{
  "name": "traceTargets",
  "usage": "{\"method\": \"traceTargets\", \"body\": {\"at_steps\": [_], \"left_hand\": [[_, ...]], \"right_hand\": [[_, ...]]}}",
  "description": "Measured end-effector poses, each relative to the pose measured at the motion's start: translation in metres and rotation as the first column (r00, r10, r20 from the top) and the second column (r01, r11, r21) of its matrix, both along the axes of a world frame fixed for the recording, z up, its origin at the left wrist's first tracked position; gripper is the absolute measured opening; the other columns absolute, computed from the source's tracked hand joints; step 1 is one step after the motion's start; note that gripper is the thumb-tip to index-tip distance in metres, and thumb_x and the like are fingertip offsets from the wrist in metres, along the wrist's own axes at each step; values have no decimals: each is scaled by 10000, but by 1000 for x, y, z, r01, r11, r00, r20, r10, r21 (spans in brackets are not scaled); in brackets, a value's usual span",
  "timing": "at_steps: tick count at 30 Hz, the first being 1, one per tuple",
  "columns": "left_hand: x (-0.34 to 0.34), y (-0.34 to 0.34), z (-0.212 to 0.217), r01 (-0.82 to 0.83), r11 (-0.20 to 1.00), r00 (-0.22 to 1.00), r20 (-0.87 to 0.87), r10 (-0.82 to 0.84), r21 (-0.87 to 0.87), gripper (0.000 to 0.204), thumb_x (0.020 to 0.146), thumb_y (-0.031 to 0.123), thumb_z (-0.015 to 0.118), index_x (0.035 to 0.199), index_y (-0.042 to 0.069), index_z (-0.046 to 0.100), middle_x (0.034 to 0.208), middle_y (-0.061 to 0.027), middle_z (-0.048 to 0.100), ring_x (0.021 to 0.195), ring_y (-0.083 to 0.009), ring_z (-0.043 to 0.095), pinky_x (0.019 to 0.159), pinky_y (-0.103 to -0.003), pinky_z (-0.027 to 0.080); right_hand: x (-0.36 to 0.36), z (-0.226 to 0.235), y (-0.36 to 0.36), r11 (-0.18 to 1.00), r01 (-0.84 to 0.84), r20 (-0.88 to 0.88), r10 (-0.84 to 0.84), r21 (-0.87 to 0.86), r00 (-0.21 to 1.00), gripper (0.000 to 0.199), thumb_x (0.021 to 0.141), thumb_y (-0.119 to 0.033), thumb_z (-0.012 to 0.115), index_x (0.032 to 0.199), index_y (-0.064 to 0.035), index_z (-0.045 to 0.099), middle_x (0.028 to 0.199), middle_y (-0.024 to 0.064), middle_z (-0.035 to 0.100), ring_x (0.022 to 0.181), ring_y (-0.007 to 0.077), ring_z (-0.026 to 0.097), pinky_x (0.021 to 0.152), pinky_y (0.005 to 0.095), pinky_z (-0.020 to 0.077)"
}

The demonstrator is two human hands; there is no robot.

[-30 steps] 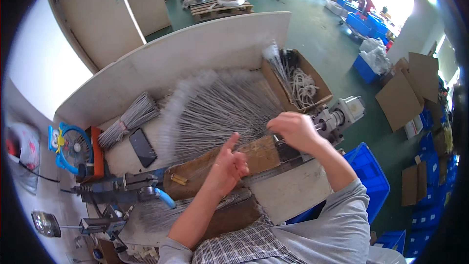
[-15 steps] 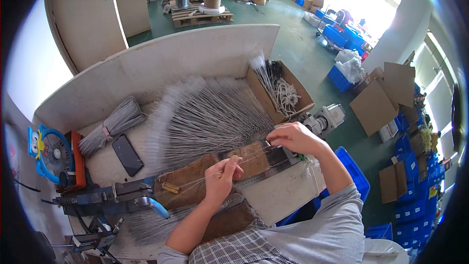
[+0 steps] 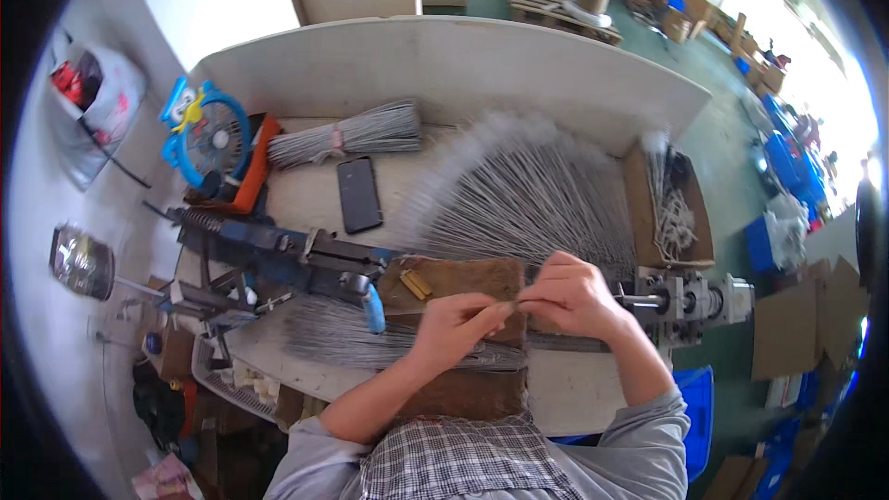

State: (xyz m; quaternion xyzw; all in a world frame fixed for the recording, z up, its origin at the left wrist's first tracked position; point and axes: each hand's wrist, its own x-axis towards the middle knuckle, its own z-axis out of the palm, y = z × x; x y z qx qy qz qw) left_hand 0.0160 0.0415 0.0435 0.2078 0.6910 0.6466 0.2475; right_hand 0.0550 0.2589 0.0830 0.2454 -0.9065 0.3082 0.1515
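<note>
Over the brown work pad (image 3: pixel 463 273), my left hand (image 3: pixel 460 326) and my right hand (image 3: pixel 574 298) meet fingertip to fingertip. Both are closed in a pinch. Whatever lies between the fingers is tiny and mostly hidden. Behind the hands, a wide fan of thin grey wire brushes (image 3: pixel 546 199) with pale bristle tips covers the bench. More grey wires (image 3: pixel 343 333) lie nearer me, partly under my left forearm. Left of my left hand, a small yellow block (image 3: pixel 416 284) rests on the pad.
A metal clamp device (image 3: pixel 690 299) stands at the right, near an open carton (image 3: pixel 701 222). On the left are a blue-handled lever (image 3: pixel 373 310), a phone (image 3: pixel 359 194), a tied wire bundle (image 3: pixel 375 130) and a blue fan (image 3: pixel 215 139). A white board (image 3: pixel 444 65) borders the bench's back.
My view has swung left. The hands were apart with thin pale strands stretched between them, my right hand by the clamp device; now they meet over the pad and those strands no longer show.
</note>
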Motion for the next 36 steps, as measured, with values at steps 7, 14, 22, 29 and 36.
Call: {"method": "traceTargets", "body": {"at_steps": [7, 14, 22, 29, 36], "left_hand": [[3, -110, -52, -658, 742, 726, -371, 579, -129, 171, 821, 179, 729, 839, 16, 682, 704, -52, 632, 629, -116, 612, 572, -277, 479], [-40, -168, -59, -718, 535, 605, -779, 163, -446, 275, 674, 219, 810, 847, 52, 675, 757, -80, 637, 635, -187, 613, 617, -342, 493], [-18, -139, 16, -461, 877, 624, -653, 430, 137, 292, 720, 48, 678, 1002, 115, 715, 788, -67, 661, 652, -187, 630, 628, -290, 512], [-2, -126, -48, -324, 902, 769, -635, 75, -285, 309, 764, 21, 615, 1037, 123, 720, 845, -82, 675, 732, -206, 649, 671, -304, 528], [-7, -80, -53, -605, 786, 746, 434, 505, 126, 165, 826, 58, 620, 945, 44, 507, 846, -61, 599, 734, -173, 612, 771, -321, 505]], "right_hand": [[-71, -31, -98, 980, -4, 51, 15, -200, 999, 118, 721, -161, 748, 816, -96, 725, 692, 32, 625, 723, 239, 577, 657, 361, 496], [-89, -42, -141, 985, 152, 129, -142, -77, 981, 80, 733, -154, 700, 781, -94, 675, 805, 19, 654, 859, 256, 572, 758, 374, 494], [-92, -40, -143, 985, 165, 85, -160, -43, 983, 113, 726, -172, 705, 789, -79, 695, 769, 37, 648, 811, 262, 581, 720, 381, 494], [-89, -39, -147, 985, 165, 59, -162, -54, 985, 109, 734, -168, 697, 805, -85, 693, 767, 40, 641, 804, 266, 575, 721, 383, 493], [-81, -43, -140, 979, 201, 50, -199, -29, 979, 102, 753, -183, 697, 824, -110, 695, 773, 21, 611, 832, 257, 557, 711, 371, 491]]}}
